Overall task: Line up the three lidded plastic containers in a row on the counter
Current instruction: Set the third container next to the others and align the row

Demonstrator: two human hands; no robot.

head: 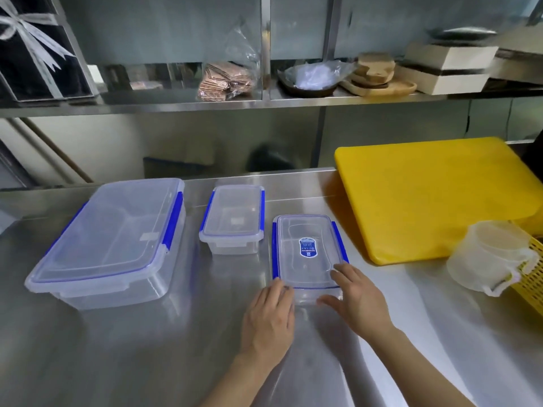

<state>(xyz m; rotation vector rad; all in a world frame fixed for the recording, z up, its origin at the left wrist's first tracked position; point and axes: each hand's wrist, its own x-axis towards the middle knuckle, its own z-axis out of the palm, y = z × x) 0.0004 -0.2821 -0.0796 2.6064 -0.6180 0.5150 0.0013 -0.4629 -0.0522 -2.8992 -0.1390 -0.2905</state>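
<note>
Three clear lidded containers with blue clips stand on the steel counter (117,348). The large container (111,239) is at the left, the small container (232,218) is in the middle, set farther back. The medium container (305,251), with a blue label on its lid, stands right of the small one and nearer to me. My left hand (270,315) touches its near left corner, fingers curled against the wall. My right hand (355,295) rests on its near right corner, fingers on the lid edge and thumb at the front wall.
A yellow cutting board (435,198) lies to the right of the containers. A translucent jug (490,257) and a yellow basket (531,277) sit at the right edge. A shelf (264,101) above the counter holds bags, wooden boards and boxes.
</note>
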